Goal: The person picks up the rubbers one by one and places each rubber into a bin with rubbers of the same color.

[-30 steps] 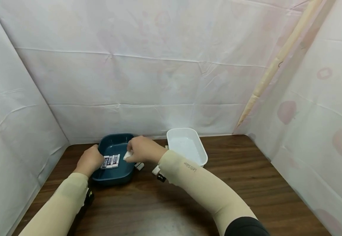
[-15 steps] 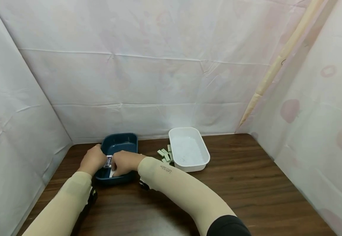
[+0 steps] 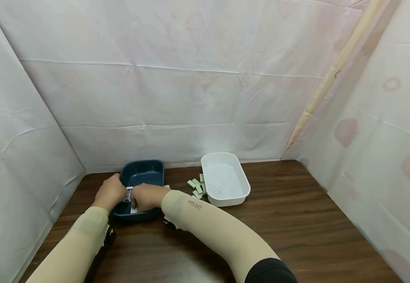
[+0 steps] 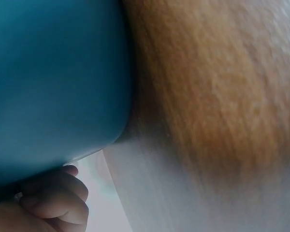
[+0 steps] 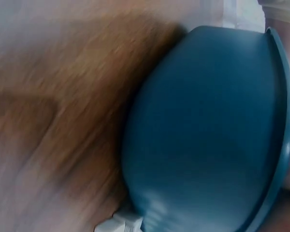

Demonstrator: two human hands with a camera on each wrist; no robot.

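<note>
A dark teal tray [image 3: 144, 173] stands at the back left of the wooden table [image 3: 296, 220]. My left hand [image 3: 111, 192] grips its left rim, and in the left wrist view its curled fingers [image 4: 53, 200] lie beside the tray's outer wall [image 4: 53, 87]. My right hand [image 3: 144, 196] is down inside the tray, fingers curled on a white tile [image 3: 133, 210] next to a row of printed tiles [image 3: 129, 194]. The right wrist view shows only the tray's outside [image 5: 208, 135], blurred, with a white tile [image 5: 118, 224] on the table beside it.
A white plastic tub [image 3: 241, 181] stands right of the tray. Several pale green tiles [image 3: 196, 186] lie loose between the two containers. White sheeting walls the table at the back and on both sides.
My right hand carried a white tile from the tray's right edge down and left into the tray, next to the row of tiles. My left hand stayed on the rim.
</note>
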